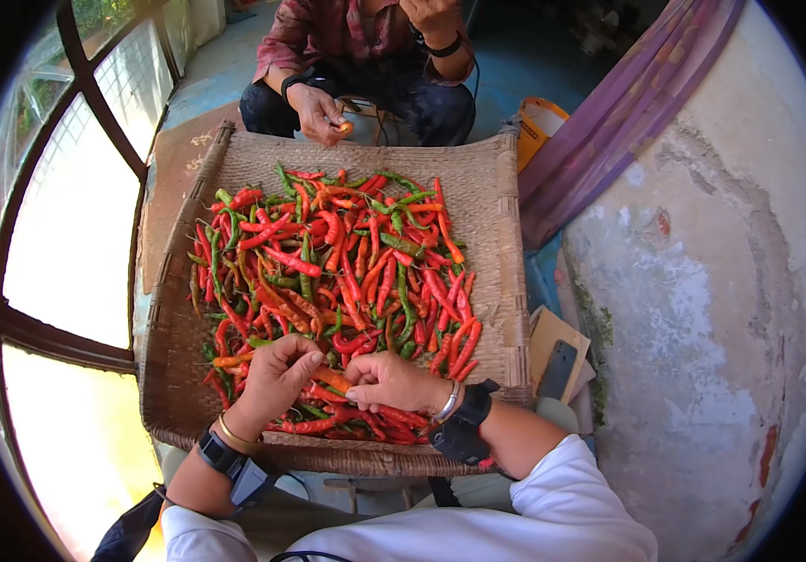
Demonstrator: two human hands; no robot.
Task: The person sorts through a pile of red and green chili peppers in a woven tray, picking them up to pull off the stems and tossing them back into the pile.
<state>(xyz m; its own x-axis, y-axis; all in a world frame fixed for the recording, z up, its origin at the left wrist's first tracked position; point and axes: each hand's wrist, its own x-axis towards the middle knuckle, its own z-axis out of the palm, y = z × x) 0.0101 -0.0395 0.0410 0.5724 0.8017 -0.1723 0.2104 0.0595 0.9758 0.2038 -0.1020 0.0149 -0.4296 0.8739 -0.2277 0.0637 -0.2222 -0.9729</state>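
Observation:
An orange chili pepper (332, 378) spans the short gap between my two hands, above the near part of the pile. My left hand (276, 377) is closed, with thumb and forefinger pinched at the pepper's upper left end; the stem there is hidden. On its lower right end, the fingers of my right hand (397, 382) are closed. Beneath and beyond both hands lies a heap of red, orange and green chili peppers (356, 272). They rest in a wide woven tray (487, 225) with raised edges.
Across the tray a person sits, one hand (320, 114) holding a small orange piece over the far rim. Windows (70, 225) line the left side. At right are a purple curtain (609, 122), a worn wall (694, 309), and a phone (558, 368) on a box.

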